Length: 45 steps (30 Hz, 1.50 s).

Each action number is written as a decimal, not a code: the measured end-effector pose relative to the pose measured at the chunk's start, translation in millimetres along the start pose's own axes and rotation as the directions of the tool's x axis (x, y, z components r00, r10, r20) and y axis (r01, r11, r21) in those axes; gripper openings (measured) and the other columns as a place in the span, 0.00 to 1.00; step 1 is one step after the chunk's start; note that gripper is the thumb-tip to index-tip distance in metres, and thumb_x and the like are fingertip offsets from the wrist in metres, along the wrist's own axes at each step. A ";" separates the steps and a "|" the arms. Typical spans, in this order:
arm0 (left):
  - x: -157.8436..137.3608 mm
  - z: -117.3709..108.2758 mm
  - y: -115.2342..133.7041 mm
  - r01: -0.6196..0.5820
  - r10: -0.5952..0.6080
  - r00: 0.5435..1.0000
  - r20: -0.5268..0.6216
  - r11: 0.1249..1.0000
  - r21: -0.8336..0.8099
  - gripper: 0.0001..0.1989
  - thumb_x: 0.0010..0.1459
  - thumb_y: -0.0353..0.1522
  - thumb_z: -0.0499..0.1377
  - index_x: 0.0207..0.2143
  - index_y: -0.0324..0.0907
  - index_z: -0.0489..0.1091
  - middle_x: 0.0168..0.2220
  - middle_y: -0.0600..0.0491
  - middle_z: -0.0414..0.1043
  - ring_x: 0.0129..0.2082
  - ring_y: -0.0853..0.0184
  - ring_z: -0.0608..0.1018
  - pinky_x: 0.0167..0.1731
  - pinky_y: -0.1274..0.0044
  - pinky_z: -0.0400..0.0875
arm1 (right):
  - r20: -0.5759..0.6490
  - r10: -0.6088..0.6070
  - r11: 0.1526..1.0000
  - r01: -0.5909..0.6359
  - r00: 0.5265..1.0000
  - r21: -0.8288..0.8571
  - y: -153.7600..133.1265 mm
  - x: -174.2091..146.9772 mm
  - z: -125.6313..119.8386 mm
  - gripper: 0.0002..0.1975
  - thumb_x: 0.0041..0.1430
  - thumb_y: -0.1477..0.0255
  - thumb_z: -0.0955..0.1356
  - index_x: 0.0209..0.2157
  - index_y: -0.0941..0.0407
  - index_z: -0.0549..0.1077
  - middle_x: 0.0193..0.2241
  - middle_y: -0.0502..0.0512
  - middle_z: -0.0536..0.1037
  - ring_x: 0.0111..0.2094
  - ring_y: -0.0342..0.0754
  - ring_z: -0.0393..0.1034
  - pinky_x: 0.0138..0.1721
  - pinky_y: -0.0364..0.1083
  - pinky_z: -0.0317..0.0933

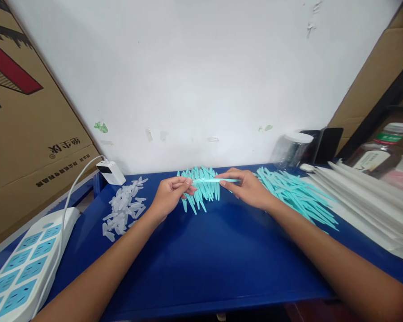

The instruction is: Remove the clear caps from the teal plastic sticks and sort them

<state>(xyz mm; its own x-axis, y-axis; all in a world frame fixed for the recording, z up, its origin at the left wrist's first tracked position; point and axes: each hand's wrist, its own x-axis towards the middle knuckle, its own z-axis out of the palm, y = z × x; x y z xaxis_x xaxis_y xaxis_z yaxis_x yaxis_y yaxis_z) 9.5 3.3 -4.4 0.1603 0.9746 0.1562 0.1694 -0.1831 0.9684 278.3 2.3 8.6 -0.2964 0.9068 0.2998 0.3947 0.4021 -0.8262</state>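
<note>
A slim teal plastic stick (208,180), shaped like an eyebrow razor, lies level between my two hands. My left hand (173,192) pinches its left end between thumb and fingers; whether a small cap is there too, I cannot make out. Closer to the other end, my right hand (246,185) is closed on the same stick. Just behind and below it spreads a pile of teal sticks (203,194) on the blue table. A second teal pile (298,197) lies to the right of my right hand. Small translucent plastic caps (122,208) are heaped left of my left hand.
A white power strip (30,264) and a white charger (110,172) with a cable stand at left, beside a cardboard box (36,125). On the right are stacked white envelopes (366,201), a clear jar (292,150) and a bottle (376,152). The white wall (201,80) rises behind the blue table (201,264).
</note>
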 end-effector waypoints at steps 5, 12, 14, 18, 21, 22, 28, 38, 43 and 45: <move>0.7 -0.7 -0.7 0.024 -0.024 0.999 -0.025 0.999 -0.022 0.22 0.60 0.49 0.65 0.41 0.38 0.78 0.39 0.42 0.84 0.37 0.58 0.84 0.33 0.73 0.71 | -0.033 -0.015 1.000 0.015 0.999 -0.015 1.3 1.2 -4.5 0.16 0.65 0.61 0.70 0.48 0.54 0.84 0.43 0.59 0.78 0.32 0.46 0.70 0.30 0.45 0.66; -0.2 -1.7 -0.6 0.023 -0.025 0.999 -0.027 0.998 -0.050 0.21 0.61 0.49 0.64 0.41 0.39 0.78 0.40 0.43 0.84 0.36 0.60 0.84 0.31 0.75 0.70 | -0.014 -0.004 1.000 0.004 1.000 -0.025 0.4 1.8 -4.8 0.17 0.65 0.61 0.70 0.49 0.54 0.83 0.43 0.59 0.78 0.32 0.46 0.70 0.30 0.45 0.66; -1.0 0.2 0.3 0.011 -0.011 1.000 -0.007 0.999 -0.033 0.21 0.61 0.49 0.64 0.41 0.39 0.78 0.40 0.42 0.84 0.36 0.59 0.84 0.32 0.74 0.70 | -0.007 -0.006 1.000 0.006 1.000 -0.023 -1.9 0.8 -3.4 0.17 0.65 0.61 0.70 0.49 0.54 0.83 0.43 0.59 0.78 0.32 0.46 0.69 0.30 0.45 0.65; -3.6 3.9 -0.1 -0.015 0.016 0.999 0.051 1.000 -0.023 0.21 0.61 0.50 0.64 0.39 0.39 0.77 0.39 0.42 0.84 0.36 0.58 0.85 0.32 0.73 0.71 | 0.029 -0.027 1.000 0.027 0.999 0.011 -3.5 -2.6 0.6 0.18 0.65 0.60 0.70 0.50 0.53 0.83 0.42 0.58 0.76 0.32 0.46 0.69 0.28 0.44 0.63; -6.5 6.2 -2.0 -0.019 0.022 0.996 0.085 0.999 -0.035 0.21 0.62 0.49 0.64 0.38 0.39 0.77 0.39 0.42 0.84 0.35 0.57 0.85 0.31 0.73 0.72 | 0.073 -0.058 0.998 0.055 0.996 0.035 -1.7 -4.7 4.9 0.18 0.66 0.61 0.69 0.51 0.53 0.83 0.38 0.57 0.75 0.33 0.46 0.69 0.28 0.44 0.61; -7.4 6.9 -2.3 -0.016 0.019 0.996 0.092 0.999 -0.035 0.21 0.62 0.49 0.64 0.38 0.40 0.77 0.39 0.42 0.84 0.34 0.57 0.85 0.31 0.72 0.72 | 0.078 -0.070 0.997 0.068 0.994 0.033 -1.3 -4.9 6.0 0.18 0.66 0.61 0.69 0.51 0.53 0.83 0.38 0.57 0.75 0.33 0.47 0.69 0.28 0.44 0.61; -6.3 3.3 6.4 -0.167 0.151 0.985 0.081 0.957 0.237 0.20 0.64 0.49 0.61 0.44 0.41 0.77 0.39 0.44 0.84 0.37 0.57 0.84 0.37 0.70 0.74 | 0.032 -0.137 0.985 0.140 0.990 -0.103 -1.8 1.6 -9.7 0.15 0.64 0.63 0.70 0.45 0.55 0.85 0.37 0.57 0.81 0.36 0.50 0.74 0.35 0.45 0.65; 17.9 -112.7 13.5 0.253 -0.002 0.967 -0.253 0.075 0.965 0.25 0.63 0.49 0.54 0.47 0.39 0.79 0.45 0.34 0.80 0.47 0.40 0.79 0.41 0.62 0.70 | -0.453 0.249 0.422 -0.517 0.856 -0.745 45.4 10.8 -88.3 0.13 0.58 0.69 0.67 0.36 0.59 0.85 0.36 0.69 0.84 0.42 0.65 0.78 0.40 0.54 0.64; 23.9 -145.8 -0.1 0.367 -0.264 0.900 -0.346 0.033 0.930 0.28 0.53 0.54 0.59 0.41 0.41 0.79 0.45 0.34 0.81 0.43 0.42 0.81 0.37 0.64 0.72 | -0.424 0.122 0.401 -0.436 0.897 -0.806 38.2 8.0 -65.4 0.15 0.62 0.67 0.66 0.40 0.59 0.83 0.42 0.71 0.82 0.49 0.66 0.74 0.45 0.55 0.63; 25.4 -150.7 -1.0 0.353 -0.358 0.882 -0.307 0.072 0.933 0.27 0.47 0.56 0.63 0.36 0.43 0.79 0.41 0.36 0.82 0.40 0.44 0.82 0.36 0.65 0.72 | -0.383 0.044 0.504 -0.352 0.923 -0.789 26.4 13.3 -43.1 0.21 0.67 0.59 0.64 0.43 0.60 0.82 0.44 0.71 0.81 0.49 0.64 0.74 0.46 0.53 0.64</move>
<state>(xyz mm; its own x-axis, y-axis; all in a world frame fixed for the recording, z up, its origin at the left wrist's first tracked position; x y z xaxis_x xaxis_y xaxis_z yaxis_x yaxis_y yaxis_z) -133.1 47.6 27.9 -0.2176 0.9645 -0.1498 0.9758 0.2113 -0.0569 322.2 30.5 11.3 0.0774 0.9027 0.4233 0.9892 -0.0167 -0.1453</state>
